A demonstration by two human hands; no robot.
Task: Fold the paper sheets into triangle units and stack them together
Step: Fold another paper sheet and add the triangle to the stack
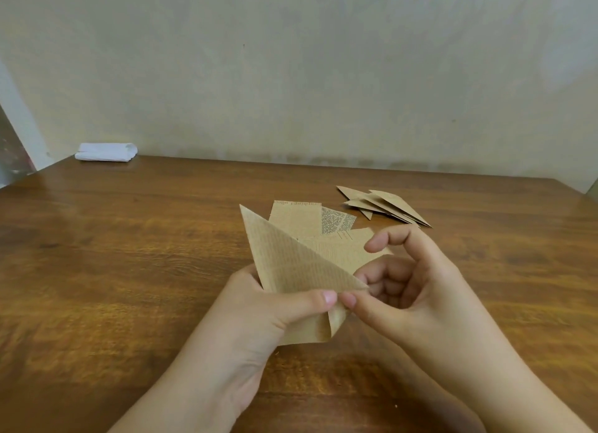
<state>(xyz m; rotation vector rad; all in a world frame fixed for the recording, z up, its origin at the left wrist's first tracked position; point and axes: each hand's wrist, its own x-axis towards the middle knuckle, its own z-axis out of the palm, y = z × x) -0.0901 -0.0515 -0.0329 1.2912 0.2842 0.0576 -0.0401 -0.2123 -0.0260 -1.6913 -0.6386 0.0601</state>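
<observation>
Both hands pinch one folded paper sheet: left hand (pixel 275 306) and right hand (pixel 407 290) grip its near corner; folded triangle units (pixel 386 204) lie beyond it.

Forearms cut off by the bottom edge; fingers of left hand (pixel 278 306) mostly hidden behind the held paper sheet (pixel 293 264), thumb alone in plain sight. Lower part of that sheet covered by both hands, its print too fine to read; loose sheets (pixel 301 217) behind it partly masked, count unclear. Folded triangle units (pixel 385 206) overlapping, number not countable; table (pixel 129 238) cut by left, right and bottom edges; white bundle (pixel 106 152) at far corner too small to identify.
</observation>
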